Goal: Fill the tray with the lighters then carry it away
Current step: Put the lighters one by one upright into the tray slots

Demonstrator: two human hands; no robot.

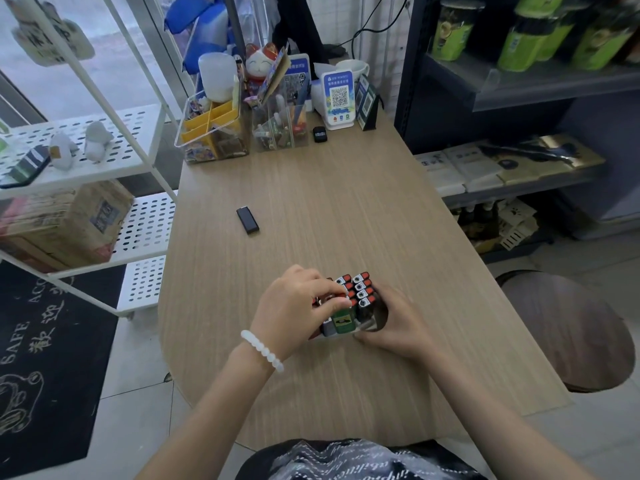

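Observation:
A small tray [367,326] stands on the wooden table near its front edge, packed with several upright lighters [362,289] with red and black tops. My left hand [294,311], with a white bead bracelet on the wrist, rests on the tray's left side, its fingertips pinching the top of a green lighter [343,320] in the front row. My right hand [398,323] cups the tray's right side and front corner. One black lighter [248,220] lies flat and alone on the table, further back and to the left.
Clear organisers [214,133] with small goods, a lucky cat figure [261,62] and QR code stands [339,98] line the table's far end. A white perforated shelf [86,150] stands left, dark shelving [519,98] right, a round stool [568,327] beside the table.

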